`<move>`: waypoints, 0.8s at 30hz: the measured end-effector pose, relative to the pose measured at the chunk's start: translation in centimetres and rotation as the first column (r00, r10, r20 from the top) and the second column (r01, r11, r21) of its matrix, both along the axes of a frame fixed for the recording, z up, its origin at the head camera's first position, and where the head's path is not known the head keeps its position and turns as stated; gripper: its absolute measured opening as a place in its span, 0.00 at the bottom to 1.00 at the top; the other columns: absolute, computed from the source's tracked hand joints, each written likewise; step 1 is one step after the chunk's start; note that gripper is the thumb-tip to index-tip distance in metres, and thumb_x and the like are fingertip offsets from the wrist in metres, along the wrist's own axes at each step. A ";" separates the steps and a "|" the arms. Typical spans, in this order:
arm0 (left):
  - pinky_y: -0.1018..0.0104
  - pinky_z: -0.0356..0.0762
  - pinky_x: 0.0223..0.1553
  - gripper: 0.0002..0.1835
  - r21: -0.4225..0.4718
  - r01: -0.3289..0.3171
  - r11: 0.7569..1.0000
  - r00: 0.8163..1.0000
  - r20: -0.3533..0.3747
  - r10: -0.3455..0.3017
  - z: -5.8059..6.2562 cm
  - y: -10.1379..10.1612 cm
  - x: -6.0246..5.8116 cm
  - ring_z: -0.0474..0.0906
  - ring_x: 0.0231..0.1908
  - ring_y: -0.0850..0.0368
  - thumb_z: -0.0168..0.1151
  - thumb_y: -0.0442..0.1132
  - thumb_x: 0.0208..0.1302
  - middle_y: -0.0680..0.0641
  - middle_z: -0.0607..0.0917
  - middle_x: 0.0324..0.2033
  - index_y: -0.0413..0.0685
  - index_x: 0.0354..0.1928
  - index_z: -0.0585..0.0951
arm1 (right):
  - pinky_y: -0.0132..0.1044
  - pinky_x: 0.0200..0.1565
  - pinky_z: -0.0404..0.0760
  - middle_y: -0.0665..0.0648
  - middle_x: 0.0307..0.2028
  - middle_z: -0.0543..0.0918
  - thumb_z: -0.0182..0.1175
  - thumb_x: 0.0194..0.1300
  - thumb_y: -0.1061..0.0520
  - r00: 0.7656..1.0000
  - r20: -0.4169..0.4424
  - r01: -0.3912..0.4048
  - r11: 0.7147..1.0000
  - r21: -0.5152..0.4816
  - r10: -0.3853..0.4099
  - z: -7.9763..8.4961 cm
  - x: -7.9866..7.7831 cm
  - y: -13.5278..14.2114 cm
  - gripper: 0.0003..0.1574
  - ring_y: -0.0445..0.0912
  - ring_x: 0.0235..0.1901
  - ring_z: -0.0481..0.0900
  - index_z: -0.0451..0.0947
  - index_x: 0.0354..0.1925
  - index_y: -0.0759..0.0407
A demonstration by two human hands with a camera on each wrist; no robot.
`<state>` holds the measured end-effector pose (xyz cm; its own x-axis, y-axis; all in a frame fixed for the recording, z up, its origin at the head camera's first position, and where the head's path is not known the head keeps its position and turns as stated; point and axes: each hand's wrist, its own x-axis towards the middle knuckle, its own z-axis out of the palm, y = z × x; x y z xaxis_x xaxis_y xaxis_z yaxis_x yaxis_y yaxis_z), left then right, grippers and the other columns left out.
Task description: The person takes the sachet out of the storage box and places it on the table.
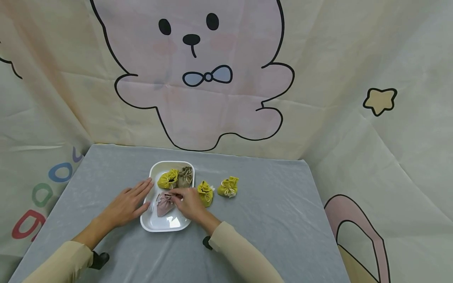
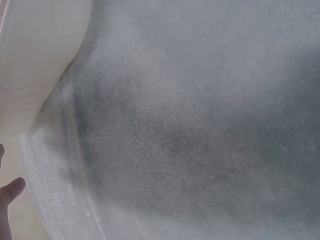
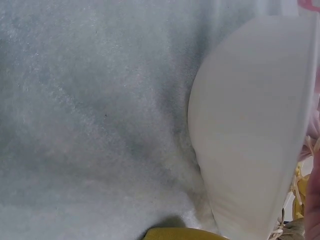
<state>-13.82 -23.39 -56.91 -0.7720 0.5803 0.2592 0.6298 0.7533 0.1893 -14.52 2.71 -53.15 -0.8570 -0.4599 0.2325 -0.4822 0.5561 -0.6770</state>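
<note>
A white tray [image 1: 164,225] lies on the grey cloth, its outer wall [image 2: 42,55] showing in the left wrist view. In it are a yellow-green drawstring pouch [image 1: 168,179], a grey-brown drawstring pouch [image 1: 185,178] and, nearer the front, a pink drawstring pouch [image 1: 164,205]. My right hand [image 1: 191,205] reaches over the tray's right rim and pinches the gathered top of the pink pouch. With fingers extended, my left hand [image 1: 128,205] rests at the tray's left rim. In the right wrist view, the tray wall [image 3: 252,120] hides most of the pouches.
Two more yellow-green pouches stand right of the tray, one close beside it [image 1: 205,193] and another farther right [image 1: 228,186]. The grey cloth [image 1: 276,220] covers the table. Behind it hangs a printed curtain [image 1: 226,114] with a bear drawing.
</note>
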 end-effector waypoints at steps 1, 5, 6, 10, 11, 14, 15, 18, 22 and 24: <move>0.41 0.75 0.49 0.37 0.001 0.000 1.000 1.000 0.002 0.000 0.0 0.0 0.0 0.69 0.65 0.38 0.66 0.44 0.63 0.36 0.67 0.70 0.35 0.71 0.67 | 0.19 0.39 0.76 0.52 0.41 0.89 0.66 0.65 0.62 1.000 -0.009 0.003 1.000 -0.006 -0.003 0.0 0.0 0.0 0.11 0.32 0.37 0.83 0.87 0.46 0.58; 0.41 0.75 0.49 0.37 -0.004 -0.003 1.000 1.000 0.010 0.003 0.0 0.1 0.0 0.69 0.65 0.38 0.65 0.44 0.64 0.36 0.67 0.71 0.35 0.71 0.67 | 0.20 0.39 0.76 0.53 0.41 0.89 0.66 0.64 0.63 1.000 -0.021 0.005 0.999 -0.035 -0.006 0.1 0.1 0.2 0.11 0.35 0.36 0.84 0.87 0.46 0.59; 0.41 0.75 0.49 0.37 -0.004 -0.003 1.000 1.000 0.011 0.003 0.0 0.1 0.0 0.69 0.65 0.38 0.65 0.44 0.64 0.36 0.67 0.71 0.35 0.71 0.67 | 0.20 0.39 0.76 0.53 0.41 0.89 0.66 0.64 0.63 1.000 -0.022 0.006 0.999 -0.040 -0.007 0.1 0.1 0.2 0.11 0.35 0.36 0.85 0.87 0.45 0.59; 0.41 0.75 0.49 0.37 -0.006 -0.005 1.000 1.000 0.012 0.005 0.1 0.1 0.0 0.69 0.65 0.38 0.66 0.44 0.63 0.36 0.67 0.70 0.34 0.70 0.67 | 0.20 0.41 0.76 0.53 0.42 0.89 0.66 0.65 0.63 0.999 -0.040 0.007 1.000 -0.029 -0.008 0.0 0.1 0.4 0.11 0.35 0.38 0.85 0.87 0.46 0.59; 0.41 0.75 0.49 0.37 -0.007 -0.003 1.000 1.000 0.010 0.003 0.1 0.1 0.0 0.69 0.65 0.38 0.66 0.44 0.63 0.36 0.67 0.70 0.34 0.70 0.68 | 0.19 0.41 0.76 0.53 0.42 0.89 0.66 0.65 0.63 0.999 -0.041 0.008 0.999 -0.034 -0.009 0.0 0.1 0.4 0.11 0.35 0.38 0.85 0.87 0.46 0.59; 0.41 0.75 0.49 0.37 -0.013 -0.003 1.000 1.000 0.010 0.003 0.1 0.0 0.0 0.69 0.65 0.38 0.66 0.44 0.63 0.36 0.67 0.70 0.34 0.70 0.68 | 0.19 0.41 0.76 0.54 0.42 0.89 0.66 0.65 0.63 0.998 -0.066 0.007 0.998 -0.055 -0.011 0.1 0.1 0.5 0.11 0.35 0.38 0.85 0.87 0.46 0.60; 0.41 0.75 0.49 0.37 -0.014 -0.003 1.000 1.000 0.011 0.003 0.1 0.0 0.0 0.69 0.65 0.38 0.66 0.44 0.63 0.36 0.67 0.71 0.34 0.70 0.68 | 0.20 0.41 0.77 0.54 0.42 0.89 0.66 0.65 0.64 0.997 -0.075 0.007 0.998 -0.070 -0.012 0.2 0.1 0.6 0.11 0.36 0.38 0.85 0.87 0.46 0.61; 0.41 0.75 0.50 0.37 -0.019 -0.006 1.000 1.000 0.014 0.006 0.1 0.0 0.0 0.69 0.66 0.38 0.65 0.44 0.63 0.37 0.67 0.71 0.35 0.71 0.67 | 0.21 0.40 0.77 0.55 0.41 0.89 0.65 0.65 0.64 0.996 -0.088 0.010 0.994 -0.106 -0.019 0.8 0.1 0.8 0.11 0.37 0.36 0.85 0.87 0.46 0.62; 0.41 0.75 0.50 0.37 -0.018 -0.010 1.000 1.000 0.014 0.010 0.1 0.1 0.0 0.68 0.66 0.38 0.65 0.45 0.63 0.36 0.67 0.71 0.35 0.71 0.67 | 0.21 0.40 0.77 0.56 0.42 0.89 0.65 0.66 0.64 0.999 -0.049 0.008 0.990 -0.140 -0.015 2.0 0.2 1.2 0.11 0.39 0.38 0.85 0.86 0.46 0.63; 0.41 0.75 0.50 0.37 -0.016 -0.012 1.000 1.000 0.014 0.012 0.0 0.1 0.0 0.68 0.66 0.38 0.66 0.45 0.63 0.36 0.67 0.71 0.35 0.71 0.67 | 0.21 0.41 0.77 0.56 0.43 0.89 0.65 0.66 0.64 0.999 -0.044 0.006 0.989 -0.147 -0.013 2.5 0.2 1.4 0.11 0.39 0.39 0.85 0.86 0.47 0.63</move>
<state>-13.83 -23.29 -56.86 -0.7826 0.5749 0.2389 0.6180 0.7639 0.1860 -14.37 4.07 -50.63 -0.8483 -0.4099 0.3351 -0.5091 0.4575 -0.7291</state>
